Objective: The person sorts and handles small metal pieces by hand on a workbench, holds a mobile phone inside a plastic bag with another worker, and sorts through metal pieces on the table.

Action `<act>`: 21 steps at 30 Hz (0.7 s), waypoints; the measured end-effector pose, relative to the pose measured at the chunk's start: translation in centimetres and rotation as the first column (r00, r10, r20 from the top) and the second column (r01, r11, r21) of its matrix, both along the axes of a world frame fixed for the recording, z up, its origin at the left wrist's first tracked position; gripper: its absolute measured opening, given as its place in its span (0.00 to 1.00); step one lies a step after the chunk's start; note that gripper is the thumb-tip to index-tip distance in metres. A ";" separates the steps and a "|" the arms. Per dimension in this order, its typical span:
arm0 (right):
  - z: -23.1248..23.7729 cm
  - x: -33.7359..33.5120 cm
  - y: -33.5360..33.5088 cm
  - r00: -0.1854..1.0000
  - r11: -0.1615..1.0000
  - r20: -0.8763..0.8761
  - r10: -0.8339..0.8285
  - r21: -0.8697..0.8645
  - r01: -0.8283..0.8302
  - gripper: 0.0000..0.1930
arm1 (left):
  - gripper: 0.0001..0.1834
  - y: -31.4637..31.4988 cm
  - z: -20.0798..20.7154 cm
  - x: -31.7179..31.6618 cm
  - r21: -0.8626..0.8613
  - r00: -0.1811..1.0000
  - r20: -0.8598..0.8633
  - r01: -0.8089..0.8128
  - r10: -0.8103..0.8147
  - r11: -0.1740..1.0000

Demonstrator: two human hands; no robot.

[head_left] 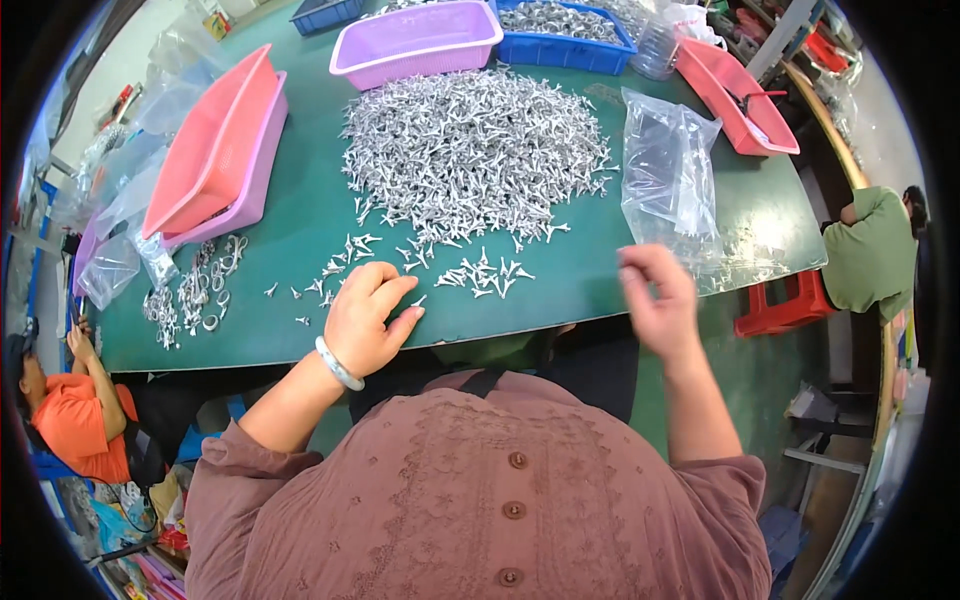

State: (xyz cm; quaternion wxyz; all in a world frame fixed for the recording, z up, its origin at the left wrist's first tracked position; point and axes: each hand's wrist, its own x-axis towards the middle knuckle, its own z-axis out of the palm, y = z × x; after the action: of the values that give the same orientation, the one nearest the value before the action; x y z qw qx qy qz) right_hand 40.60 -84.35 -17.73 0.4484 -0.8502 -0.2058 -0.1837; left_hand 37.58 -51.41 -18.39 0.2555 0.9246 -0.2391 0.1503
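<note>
A large heap of small silvery metal parts (pixel 480 150), each with splayed prongs, lies on the green table. Near the table's front edge, my left hand (pixel 365 325) rests with thumb and forefinger apart. Between their tips, one loose metal part (pixel 419 301) lies on the tabletop. To its right is a small separate cluster of the same parts (pixel 487 276). My right hand (pixel 662 305) is raised at the front edge beside a clear plastic bag (pixel 670 175). Its fingers are curled, with thumb and forefinger tips close together; anything between them is too small to make out.
Pink and purple baskets (pixel 215 150) stand stacked at left, near loose metal rings and hooks (pixel 205 290). A lilac basket (pixel 415 45) and a blue tray of parts (pixel 565 40) border the heap. At right sits a red basket (pixel 735 100). Two people sit at the sides.
</note>
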 end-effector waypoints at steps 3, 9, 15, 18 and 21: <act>-0.7 -0.2 3.8 0.992 0.985 -0.043 0.122 -0.117 -0.127 0.08 | 0.08 0.0 -0.3 0.5 -0.028 0.999 -0.022 0.027 -0.028 0.999; -1.3 1.2 7.2 0.995 0.932 0.052 0.083 -0.358 -0.059 0.17 | 0.09 0.0 -0.8 0.8 -0.057 0.998 -0.023 0.063 -0.065 0.996; -1.8 2.2 7.7 0.987 0.880 0.015 0.159 -0.456 -0.134 0.18 | 0.11 0.2 -0.8 1.4 -0.068 0.991 -0.009 0.135 -0.135 0.989; -2.2 2.5 7.4 0.978 0.892 0.022 0.207 -0.416 -0.180 0.18 | 0.14 -0.6 0.1 2.1 -0.034 0.985 0.009 0.175 -0.175 0.984; -1.2 2.4 8.6 0.966 0.908 0.040 0.255 -0.355 -0.225 0.18 | 0.17 -1.9 0.4 2.7 0.020 0.976 0.027 0.214 -0.215 0.977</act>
State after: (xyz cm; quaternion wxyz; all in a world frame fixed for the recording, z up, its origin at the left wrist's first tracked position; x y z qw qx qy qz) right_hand 43.00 -75.75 -18.98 0.3013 -0.8754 -0.3569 -0.1242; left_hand 40.24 -53.27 -18.03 0.2588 0.8934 -0.3423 0.1331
